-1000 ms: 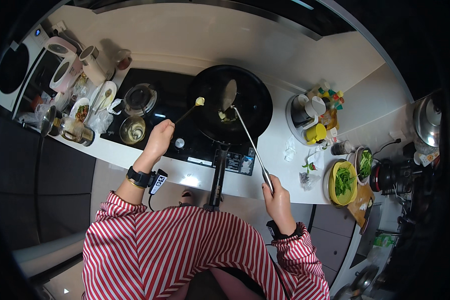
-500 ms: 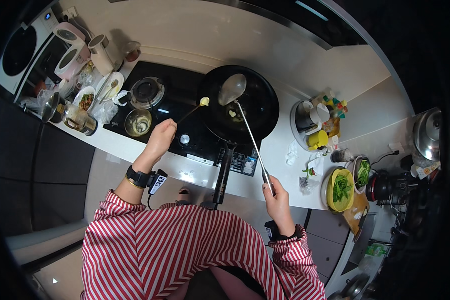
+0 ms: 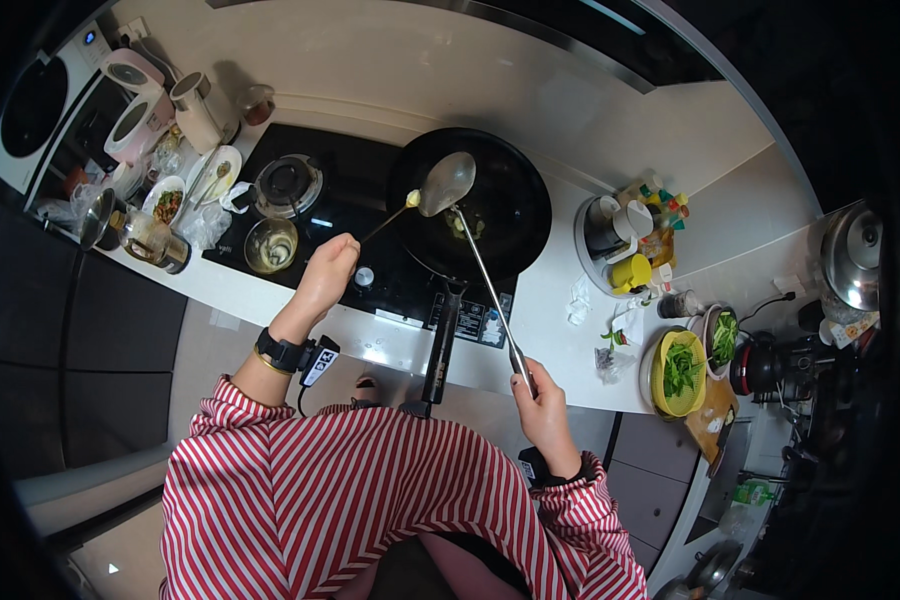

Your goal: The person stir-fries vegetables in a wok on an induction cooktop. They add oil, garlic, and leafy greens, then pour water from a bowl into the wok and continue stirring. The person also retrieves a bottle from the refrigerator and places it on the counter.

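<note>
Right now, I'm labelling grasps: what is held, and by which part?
Left grip: a thin utensil, by its near end. Right grip: a metal ladle, by its handle's near end.

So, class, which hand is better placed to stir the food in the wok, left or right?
Probably the right: the right hand holds a long-handled metal utensil, its broad head over the wok, near the food. The left hand holds a thinner utensil with a pale tip.
</note>
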`<state>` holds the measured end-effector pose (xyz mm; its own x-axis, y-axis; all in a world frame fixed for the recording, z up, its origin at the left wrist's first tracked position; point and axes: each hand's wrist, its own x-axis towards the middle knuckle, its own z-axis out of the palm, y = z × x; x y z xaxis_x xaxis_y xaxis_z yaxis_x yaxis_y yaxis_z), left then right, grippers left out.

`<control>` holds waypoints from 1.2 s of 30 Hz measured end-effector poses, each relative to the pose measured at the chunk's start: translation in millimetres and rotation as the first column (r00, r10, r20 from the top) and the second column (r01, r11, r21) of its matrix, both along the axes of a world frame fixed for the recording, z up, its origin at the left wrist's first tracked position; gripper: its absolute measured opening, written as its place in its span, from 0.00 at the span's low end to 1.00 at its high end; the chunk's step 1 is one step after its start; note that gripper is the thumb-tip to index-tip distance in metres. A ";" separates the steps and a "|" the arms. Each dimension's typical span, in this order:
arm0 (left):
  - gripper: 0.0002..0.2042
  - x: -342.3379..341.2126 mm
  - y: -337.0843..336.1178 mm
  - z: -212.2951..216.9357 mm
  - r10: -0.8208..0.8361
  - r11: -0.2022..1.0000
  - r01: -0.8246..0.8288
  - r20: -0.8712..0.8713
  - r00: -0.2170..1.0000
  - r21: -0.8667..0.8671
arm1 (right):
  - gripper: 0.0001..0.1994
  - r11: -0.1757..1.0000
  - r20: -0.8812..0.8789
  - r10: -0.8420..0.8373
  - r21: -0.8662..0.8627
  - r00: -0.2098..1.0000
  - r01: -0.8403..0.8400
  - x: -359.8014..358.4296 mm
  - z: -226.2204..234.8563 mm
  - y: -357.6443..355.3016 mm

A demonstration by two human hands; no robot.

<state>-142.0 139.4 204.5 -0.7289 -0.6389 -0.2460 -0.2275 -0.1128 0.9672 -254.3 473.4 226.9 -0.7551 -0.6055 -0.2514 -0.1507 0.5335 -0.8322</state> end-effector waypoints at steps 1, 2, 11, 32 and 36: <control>0.10 -0.1 0.0 -0.3 -0.002 1.000 0.002 0.001 1.000 -0.020 | 0.15 1.000 -0.021 0.015 -0.018 1.000 -0.015 0.0 0.4 -0.1; 0.10 -0.3 0.0 -1.0 -0.003 1.000 0.003 0.002 1.000 -0.023 | 0.15 1.000 -0.023 0.019 -0.013 1.000 -0.019 -0.1 1.0 -0.2; 0.10 1.0 -3.0 -8.9 0.025 0.999 -0.026 -0.015 1.000 -0.028 | 0.14 1.000 -0.103 0.003 0.019 0.995 -0.001 -2.4 3.3 1.2; 0.11 137.0 -56.0 -122.1 0.524 0.851 -0.503 0.200 0.828 -0.148 | 0.15 0.958 -0.304 0.126 0.286 0.944 -0.036 -60.8 -12.4 -7.3; 0.14 126.9 -63.1 -129.4 0.513 0.851 -0.525 0.216 0.831 -0.002 | 0.17 0.945 -0.192 0.162 0.312 0.968 -0.097 -76.1 21.3 -11.6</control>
